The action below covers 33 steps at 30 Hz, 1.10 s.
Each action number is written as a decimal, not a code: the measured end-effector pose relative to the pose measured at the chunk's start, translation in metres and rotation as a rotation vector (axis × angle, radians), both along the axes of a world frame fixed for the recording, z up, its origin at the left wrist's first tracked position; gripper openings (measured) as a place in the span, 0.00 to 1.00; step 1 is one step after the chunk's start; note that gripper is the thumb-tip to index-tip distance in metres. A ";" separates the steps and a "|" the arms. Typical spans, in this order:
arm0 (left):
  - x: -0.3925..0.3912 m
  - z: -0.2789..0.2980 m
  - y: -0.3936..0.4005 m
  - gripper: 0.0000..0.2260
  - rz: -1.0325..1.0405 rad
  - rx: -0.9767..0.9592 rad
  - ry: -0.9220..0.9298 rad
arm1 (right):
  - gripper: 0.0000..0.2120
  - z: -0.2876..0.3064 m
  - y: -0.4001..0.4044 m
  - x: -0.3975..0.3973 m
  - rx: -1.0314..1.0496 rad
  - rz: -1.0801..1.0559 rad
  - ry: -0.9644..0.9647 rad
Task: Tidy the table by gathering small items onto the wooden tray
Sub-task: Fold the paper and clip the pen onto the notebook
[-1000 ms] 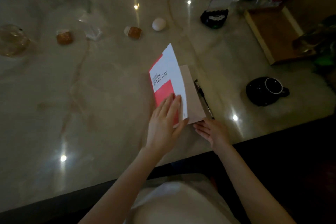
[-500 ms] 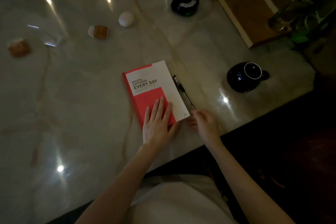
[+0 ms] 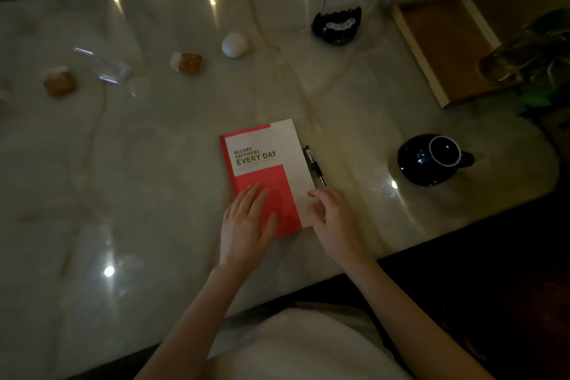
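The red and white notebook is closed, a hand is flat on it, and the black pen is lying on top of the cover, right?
Nearly. The red and white notebook is closed, and the left hand lies flat on it. But the black pen is not on the cover: the head view shows it on the pale marble table, along the notebook's right edge.

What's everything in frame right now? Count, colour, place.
notebook: 1, red and white, closed, centre
pen: 1, black, along notebook's right edge
cup: 1, black, white rim, right
wooden tray: 1, brown, far right
wrapped snacks: 2, orange-brown, far left
white ball: 1, far centre
clear wrapper: 1, far left
sign holder: 1, black base, far centre
plant: 1, green, right edge
left hand: flat on notebook
right hand: open, at notebook's right edge
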<state>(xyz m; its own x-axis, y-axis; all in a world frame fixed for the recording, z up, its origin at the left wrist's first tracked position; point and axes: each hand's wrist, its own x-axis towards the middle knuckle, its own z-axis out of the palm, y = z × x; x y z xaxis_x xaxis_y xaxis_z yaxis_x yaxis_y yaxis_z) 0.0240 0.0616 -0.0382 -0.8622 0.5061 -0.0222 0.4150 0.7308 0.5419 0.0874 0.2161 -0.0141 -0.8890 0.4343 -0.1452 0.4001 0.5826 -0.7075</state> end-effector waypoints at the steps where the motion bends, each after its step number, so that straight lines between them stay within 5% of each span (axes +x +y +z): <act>1: 0.000 -0.001 -0.003 0.24 0.054 -0.022 0.014 | 0.12 -0.001 -0.001 -0.002 0.025 0.029 0.004; 7: 0.002 -0.017 -0.012 0.34 0.175 -0.200 -0.044 | 0.16 -0.011 -0.009 0.001 0.094 0.085 -0.049; 23: 0.007 -0.029 -0.017 0.36 0.147 -0.243 -0.035 | 0.11 -0.018 0.015 -0.010 0.336 -0.057 -0.012; 28: 0.007 -0.027 -0.017 0.36 0.146 -0.250 -0.043 | 0.12 -0.014 0.018 -0.021 0.269 -0.112 -0.075; 33: 0.002 -0.016 -0.017 0.37 0.163 -0.212 -0.056 | 0.10 -0.002 0.018 -0.033 0.128 -0.208 0.085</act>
<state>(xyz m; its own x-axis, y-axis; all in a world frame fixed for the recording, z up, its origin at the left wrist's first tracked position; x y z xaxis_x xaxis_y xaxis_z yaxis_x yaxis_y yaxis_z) 0.0265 0.0449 -0.0541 -0.9264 0.3394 -0.1632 0.2560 0.8854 0.3881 0.0548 0.2339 -0.0159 -0.7855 0.6188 -0.0056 0.4625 0.5810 -0.6697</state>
